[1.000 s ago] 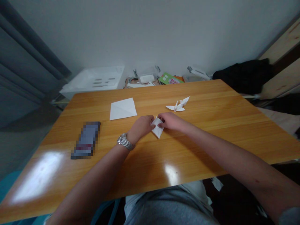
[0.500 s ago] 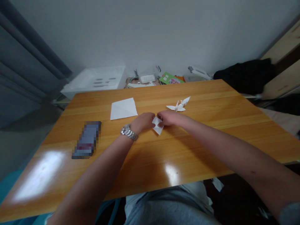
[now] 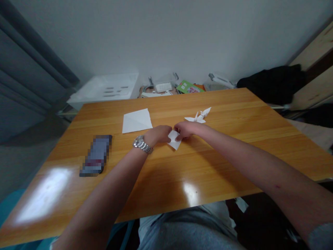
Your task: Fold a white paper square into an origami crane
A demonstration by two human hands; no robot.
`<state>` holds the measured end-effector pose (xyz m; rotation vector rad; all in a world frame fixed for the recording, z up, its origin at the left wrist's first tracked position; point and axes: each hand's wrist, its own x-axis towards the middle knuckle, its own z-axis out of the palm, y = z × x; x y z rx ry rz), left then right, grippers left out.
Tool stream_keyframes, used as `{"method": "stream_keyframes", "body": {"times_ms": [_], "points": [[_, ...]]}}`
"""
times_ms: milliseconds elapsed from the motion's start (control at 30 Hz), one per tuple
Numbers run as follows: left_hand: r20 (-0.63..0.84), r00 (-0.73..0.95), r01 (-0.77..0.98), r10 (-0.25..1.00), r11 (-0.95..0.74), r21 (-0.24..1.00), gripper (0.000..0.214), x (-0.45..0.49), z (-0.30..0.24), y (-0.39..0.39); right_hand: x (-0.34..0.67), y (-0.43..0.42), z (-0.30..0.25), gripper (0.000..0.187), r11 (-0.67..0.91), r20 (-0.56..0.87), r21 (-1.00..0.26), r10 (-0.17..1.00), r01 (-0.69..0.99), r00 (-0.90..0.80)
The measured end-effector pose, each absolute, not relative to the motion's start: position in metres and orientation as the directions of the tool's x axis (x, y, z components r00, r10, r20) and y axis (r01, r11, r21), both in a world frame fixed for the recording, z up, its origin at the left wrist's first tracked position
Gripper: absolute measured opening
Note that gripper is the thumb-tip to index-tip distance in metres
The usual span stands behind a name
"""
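A small folded white paper (image 3: 174, 141) is held just above or on the wooden table, between both my hands. My left hand (image 3: 161, 133), with a metal watch (image 3: 142, 144) on the wrist, pinches its left side. My right hand (image 3: 185, 129) pinches the right side, thumb on the near face. Fingers behind the paper are partly hidden. Just beyond my right hand lie white folded paper cranes (image 3: 199, 117), touching or close together. A larger white paper sheet (image 3: 137, 121) with a faint crease lies flat beyond my left hand.
On the left of the wooden table (image 3: 223, 166) lies a pixelated phone-like object (image 3: 96, 155). Behind the table are a white foam tray (image 3: 109, 86), a green booklet (image 3: 189, 87) and small clutter. Dark cloth (image 3: 270, 85) is at the right. A paper scrap (image 3: 242, 205) lies below the table edge.
The folded paper has shifted slightly left and shows a wider face. My left wrist has moved a little left; both hands keep their pinch. The other things stay in place.
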<state>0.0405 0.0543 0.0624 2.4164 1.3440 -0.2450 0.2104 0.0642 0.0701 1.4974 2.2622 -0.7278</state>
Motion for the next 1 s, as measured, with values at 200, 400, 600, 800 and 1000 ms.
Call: {"method": "stream_keyframes", "body": {"times_ms": [200,400,600,800,1000], "points": [[-0.289,0.549,0.832,0.784,-0.482,0.274,0.022,0.043,0.059,0.056,0.211,0.060,0.072,0.026,0.310,-0.516,-0.242,0.762,0.919,-0.393],[-0.144,0.583,0.784,0.800,-0.508,0.356,0.028,0.042,0.044,0.069,0.212,0.061,0.069,0.024,0.309,-0.506,-0.251,0.766,0.917,-0.396],[-0.119,0.618,0.741,0.777,-0.525,0.419,0.029,0.039,0.033,0.075,0.215,0.059,0.066,0.021,0.271,-0.512,-0.277,0.770,0.922,-0.380],[-0.090,0.658,0.702,0.748,-0.565,0.433,0.034,0.035,0.035,0.070,0.216,0.050,0.064,0.019,0.214,-0.551,-0.347,0.741,0.913,-0.383],[-0.093,0.681,0.707,0.726,-0.620,0.341,0.024,0.032,0.035,0.064,0.222,0.049,0.064,0.022,0.176,-0.520,-0.380,0.771,0.908,-0.367]]}}
